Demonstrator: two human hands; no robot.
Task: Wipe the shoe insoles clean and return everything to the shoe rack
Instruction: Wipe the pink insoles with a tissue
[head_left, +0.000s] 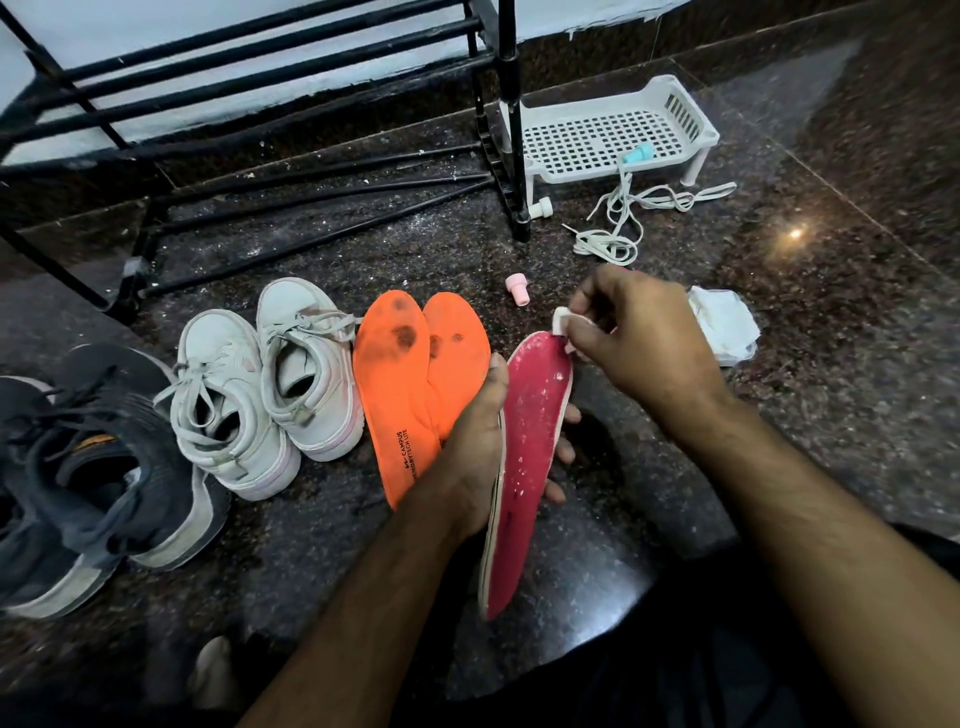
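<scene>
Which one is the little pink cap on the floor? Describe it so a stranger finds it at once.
Start at the black shoe rack and drop from its right front leg to the floor. The pink cap lies there alone, just beyond the orange insoles. Its twins are white and teal.

white basket (613, 136) upper right, on floor | teal cap (638, 155) lying in basket | loose laces (631, 214) just below basket | pink cap (517, 287) frame centre, on dark speckled floor (779, 338)
</scene>
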